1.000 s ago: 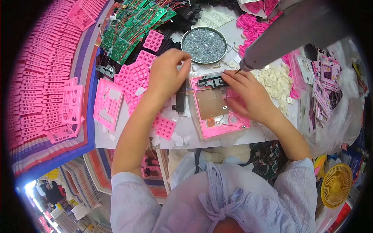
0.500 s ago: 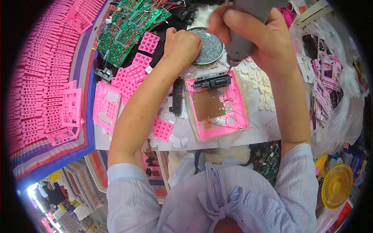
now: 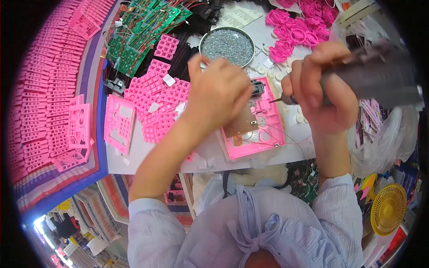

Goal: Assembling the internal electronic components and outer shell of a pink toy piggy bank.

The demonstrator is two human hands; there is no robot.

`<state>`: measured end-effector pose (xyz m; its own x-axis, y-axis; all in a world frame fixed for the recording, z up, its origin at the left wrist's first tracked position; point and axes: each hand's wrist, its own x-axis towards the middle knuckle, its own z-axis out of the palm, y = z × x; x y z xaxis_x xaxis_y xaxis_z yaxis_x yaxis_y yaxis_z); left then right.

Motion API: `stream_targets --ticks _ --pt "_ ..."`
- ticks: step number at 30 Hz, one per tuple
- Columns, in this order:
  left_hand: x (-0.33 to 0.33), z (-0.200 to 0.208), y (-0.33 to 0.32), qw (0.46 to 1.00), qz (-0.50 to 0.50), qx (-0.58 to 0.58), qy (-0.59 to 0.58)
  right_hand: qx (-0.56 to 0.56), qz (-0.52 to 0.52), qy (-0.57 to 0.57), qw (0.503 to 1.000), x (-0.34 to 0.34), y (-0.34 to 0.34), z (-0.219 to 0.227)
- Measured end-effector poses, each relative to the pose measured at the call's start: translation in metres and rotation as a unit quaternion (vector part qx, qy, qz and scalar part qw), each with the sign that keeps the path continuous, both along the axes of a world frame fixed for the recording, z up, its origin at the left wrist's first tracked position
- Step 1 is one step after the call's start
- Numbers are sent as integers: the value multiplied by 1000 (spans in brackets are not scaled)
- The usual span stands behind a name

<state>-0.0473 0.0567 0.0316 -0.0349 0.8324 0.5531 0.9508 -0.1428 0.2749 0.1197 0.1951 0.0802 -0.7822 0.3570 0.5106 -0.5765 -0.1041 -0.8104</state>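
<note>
My right hand [image 3: 324, 85] grips a dark grey electric screwdriver [image 3: 373, 78], held tilted on its side. Its thin bit points left, above the right side of an open pink plastic casing [image 3: 275, 120]. Inside the casing lie a brown circuit board [image 3: 241, 123], thin wires and a black plastic part [image 3: 258, 88] at the far edge. Blurred by motion, my left hand [image 3: 219, 94] hovers over the casing's far left corner with its fingers curled together. What they pinch, if anything, is hidden. Just beyond stands a round dish of small metal screws [image 3: 228, 46].
Pink keypads [image 3: 167, 91] and a pink front panel [image 3: 119, 123] lie at left, near stacked pink casings [image 3: 40, 102]. Green circuit boards [image 3: 143, 33] pile at the far left. Pink rings [image 3: 299, 31] lie far right; white round pieces [image 3: 279, 75] are beside the casing. A yellow fan [image 3: 389, 210] stands lower right.
My left hand has left the screw dish and come nearer, over the casing. My right hand has moved right and nearer, swinging the screwdriver from upright to sideways, its bit off the casing's far edge.
</note>
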Motion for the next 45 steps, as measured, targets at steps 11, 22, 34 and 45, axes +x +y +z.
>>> stream_targets --ticks 11,22,34,45 --pt "40 -14 -33 974 -17 -63 -218 -81 -10 10 997 2 -31 5" --pt "30 -33 -11 993 91 -65 -34 -47 -88 -46 994 -30 8 -36" --pt "27 -37 -8 994 73 -70 -50 67 -152 -138 976 -44 -3 -55" --pt "7 32 -46 982 5 -80 -171 185 -283 -307 890 -24 130 -43"
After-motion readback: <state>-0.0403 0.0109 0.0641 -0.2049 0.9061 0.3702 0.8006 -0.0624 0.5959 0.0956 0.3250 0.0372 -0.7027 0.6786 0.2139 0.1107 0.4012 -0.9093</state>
